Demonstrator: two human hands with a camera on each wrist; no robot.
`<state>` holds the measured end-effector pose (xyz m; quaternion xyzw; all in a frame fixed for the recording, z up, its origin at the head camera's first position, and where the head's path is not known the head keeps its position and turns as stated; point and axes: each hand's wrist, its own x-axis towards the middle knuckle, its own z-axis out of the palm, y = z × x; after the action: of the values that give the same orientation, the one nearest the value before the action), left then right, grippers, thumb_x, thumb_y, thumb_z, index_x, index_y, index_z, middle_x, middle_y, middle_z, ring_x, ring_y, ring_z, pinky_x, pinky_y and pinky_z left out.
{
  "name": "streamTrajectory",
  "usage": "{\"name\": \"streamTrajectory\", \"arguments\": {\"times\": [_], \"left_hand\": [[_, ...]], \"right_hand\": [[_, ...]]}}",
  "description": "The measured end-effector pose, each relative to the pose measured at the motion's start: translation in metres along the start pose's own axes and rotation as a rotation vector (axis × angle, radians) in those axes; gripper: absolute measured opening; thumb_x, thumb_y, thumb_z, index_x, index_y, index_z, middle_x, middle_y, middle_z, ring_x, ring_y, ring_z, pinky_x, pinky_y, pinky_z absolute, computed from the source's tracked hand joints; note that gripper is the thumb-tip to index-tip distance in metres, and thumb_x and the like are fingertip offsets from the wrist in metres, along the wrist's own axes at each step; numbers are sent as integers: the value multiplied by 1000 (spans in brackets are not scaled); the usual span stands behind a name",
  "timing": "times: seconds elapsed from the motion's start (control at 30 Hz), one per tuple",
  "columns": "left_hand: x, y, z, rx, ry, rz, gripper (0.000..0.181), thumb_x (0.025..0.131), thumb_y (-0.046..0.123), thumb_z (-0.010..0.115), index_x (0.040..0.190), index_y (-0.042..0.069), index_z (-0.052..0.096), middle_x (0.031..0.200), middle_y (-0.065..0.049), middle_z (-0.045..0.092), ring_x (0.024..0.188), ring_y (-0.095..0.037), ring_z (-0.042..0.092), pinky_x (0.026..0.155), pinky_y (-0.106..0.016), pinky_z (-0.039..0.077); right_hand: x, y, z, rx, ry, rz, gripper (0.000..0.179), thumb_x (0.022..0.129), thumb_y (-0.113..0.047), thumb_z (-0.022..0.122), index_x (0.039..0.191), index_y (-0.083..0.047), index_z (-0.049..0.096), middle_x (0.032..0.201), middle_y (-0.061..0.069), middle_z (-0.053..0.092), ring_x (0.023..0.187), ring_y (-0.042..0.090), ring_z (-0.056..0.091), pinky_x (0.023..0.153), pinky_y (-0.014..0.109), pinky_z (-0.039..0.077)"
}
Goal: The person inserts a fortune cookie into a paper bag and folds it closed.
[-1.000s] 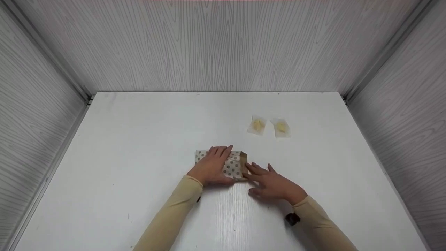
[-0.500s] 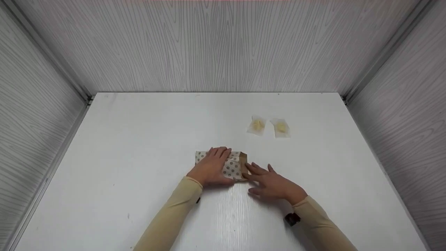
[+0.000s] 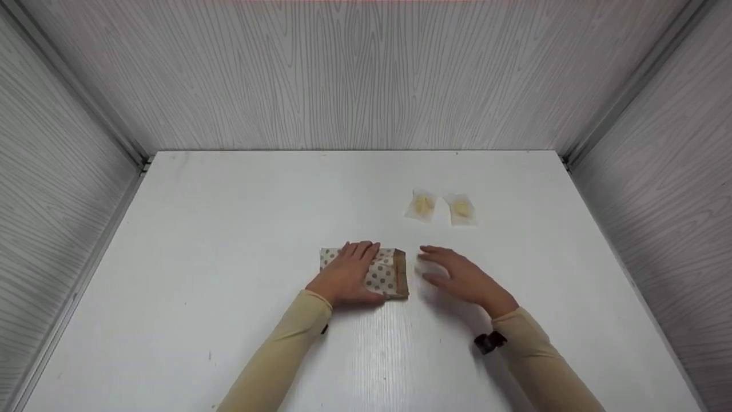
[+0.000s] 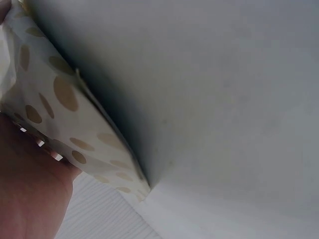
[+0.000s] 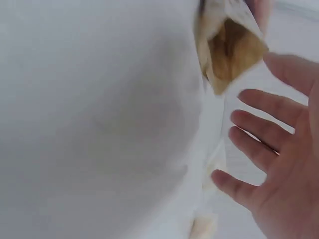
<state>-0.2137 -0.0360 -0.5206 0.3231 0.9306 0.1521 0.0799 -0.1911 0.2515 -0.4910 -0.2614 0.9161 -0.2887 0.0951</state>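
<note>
- Our left hand [image 3: 346,274] holds the paper bag across its width, fingers over the edge toward the table's far side, thumb along the opposite edge.
- The spotted paper bag [image 3: 381,278] lies about midway between the left and right edges of the table [image 3: 229,229], mouth toward the right edge; the right wrist view shows that mouth gaping on a brown inside.
- Beyond it, nearer the far edge and right of centre, two small see-through packets lie side by side, apart: a left packet [image 3: 421,206] and a right packet [image 3: 460,209], each with something yellowish inside.
- Our right hand [image 3: 462,279] hangs just beside the mouth, holding nothing, fingers spread.
- We judge the step in hand to be readying the bag's mouth; next calls for keeping the left hold steady while our right reaches for a packet.
</note>
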Motion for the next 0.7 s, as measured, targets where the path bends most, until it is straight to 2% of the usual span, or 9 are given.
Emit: {"name": "streamTrajectory", "arguments": {"times": [0.1, 0.2, 0.33, 0.43, 0.57, 0.7], "left_hand": [[-1, 0, -1, -23, 7, 5, 114, 73, 68, 71, 155, 6, 22, 151, -14, 33, 141, -28, 27, 119, -41, 10], [-2, 0, -1, -31, 3, 9, 113, 74, 67, 71, 156, 6, 21, 151, -13, 32, 141, -28, 27, 119, -42, 11], [-2, 0, -2, -27, -3, 12, 112, 75, 67, 70, 156, 6, 20, 151, -13, 32, 141, -28, 27, 119, -41, 11], [-2, 0, -3, -27, -5, 12, 112, 75, 66, 71, 156, 6, 21, 152, -13, 32, 141, -28, 27, 119, -37, 10], [-1, 1, -3, -46, -4, 8, 112, 74, 64, 73, 156, 6, 22, 152, -13, 32, 141, -28, 27, 119, -34, 9], [-1, 1, 0, -51, -8, 0, 113, 73, 64, 74, 156, 7, 22, 151, -12, 32, 141, -28, 27, 119, -33, 10]], "right_hand": [[10, 20, -21, 17, 130, 81, 49, 100, -25, 59, 142, -2, 50, 147, 18, 44, 137, 37, 35, 113, 53, 27], [20, 42, -41, 10, 207, 188, 52, 98, -16, 61, 144, 1, 44, 147, 22, 40, 139, 39, 31, 114, 53, 24], [32, 68, -59, -17, 211, 288, 62, 95, -11, 62, 148, 4, 34, 151, 25, 31, 141, 40, 24, 115, 53, 22], [39, 81, -68, 8, 196, 340, 69, 94, -11, 64, 151, 5, 27, 154, 26, 25, 142, 41, 19, 115, 53, 20], [44, 92, -74, 74, 179, 397, 76, 94, -13, 66, 153, 4, 21, 157, 26, 18, 144, 42, 14, 116, 53, 16], [45, 101, -71, 118, 155, 431, 81, 92, -16, 67, 155, 0, 19, 158, 24, 15, 145, 42, 11, 117, 54, 14]]}}
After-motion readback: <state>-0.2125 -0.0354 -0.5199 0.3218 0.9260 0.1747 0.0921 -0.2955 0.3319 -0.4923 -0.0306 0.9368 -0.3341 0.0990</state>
